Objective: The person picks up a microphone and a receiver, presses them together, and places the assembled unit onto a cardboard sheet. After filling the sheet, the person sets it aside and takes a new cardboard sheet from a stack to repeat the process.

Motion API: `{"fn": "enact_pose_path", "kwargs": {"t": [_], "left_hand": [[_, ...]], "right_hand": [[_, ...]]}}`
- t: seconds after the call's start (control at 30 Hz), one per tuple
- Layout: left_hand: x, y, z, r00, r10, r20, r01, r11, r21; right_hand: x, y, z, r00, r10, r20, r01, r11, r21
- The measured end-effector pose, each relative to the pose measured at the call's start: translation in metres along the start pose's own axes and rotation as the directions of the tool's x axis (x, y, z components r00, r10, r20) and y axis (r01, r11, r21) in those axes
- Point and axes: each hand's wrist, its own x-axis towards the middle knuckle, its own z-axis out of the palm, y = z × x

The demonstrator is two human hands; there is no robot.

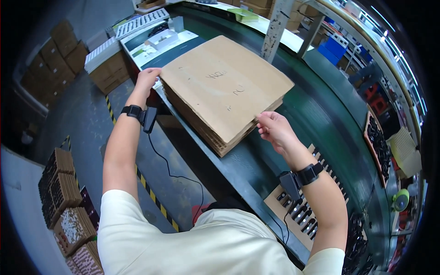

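A stack of brown cardboard sheets (197,120) lies on the green work surface in front of me, its top sheet (220,82) bearing a few dark handwritten marks. At the stack's far left corner, my left hand (148,79) is closed on the edge, its fingertips partly hidden. My right hand (275,129) pinches the near right edge of the upper cardboard between thumb and fingers. How many sheets each hand grips cannot be made out. Each wrist wears a black strap with a small device and a cable.
A cardboard tray (293,215) with rows of small dark parts lies beside my right forearm. A white metal post (277,30) rises behind the stack. White trays (142,23) stand at the far left, and loaded cartons (73,229) sit on the floor at lower left.
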Motion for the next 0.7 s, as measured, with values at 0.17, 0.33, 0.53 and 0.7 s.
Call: {"fn": "enact_pose_path", "kwargs": {"t": [0.17, 0.33, 0.53, 0.7], "left_hand": [[-0.003, 0.007, -0.003, 0.999, 0.046, 0.0, -0.046, 0.998, -0.032], [-0.02, 0.026, -0.015, 0.993, 0.118, 0.018, -0.112, 0.972, -0.207], [-0.093, 0.07, 0.011, 0.971, 0.215, 0.108, -0.148, 0.887, -0.438], [-0.184, 0.1, 0.036, 0.872, 0.374, 0.314, -0.21, 0.868, -0.45]], "right_hand": [[0.002, 0.0, 0.002, 0.996, -0.083, -0.039, 0.079, 0.993, -0.09], [-0.012, 0.002, -0.013, 0.987, -0.163, -0.01, 0.163, 0.987, 0.004], [-0.076, 0.001, -0.072, 0.967, -0.236, -0.096, 0.247, 0.962, 0.121], [-0.16, 0.016, -0.13, 0.947, -0.268, -0.18, 0.279, 0.959, 0.041]]}}
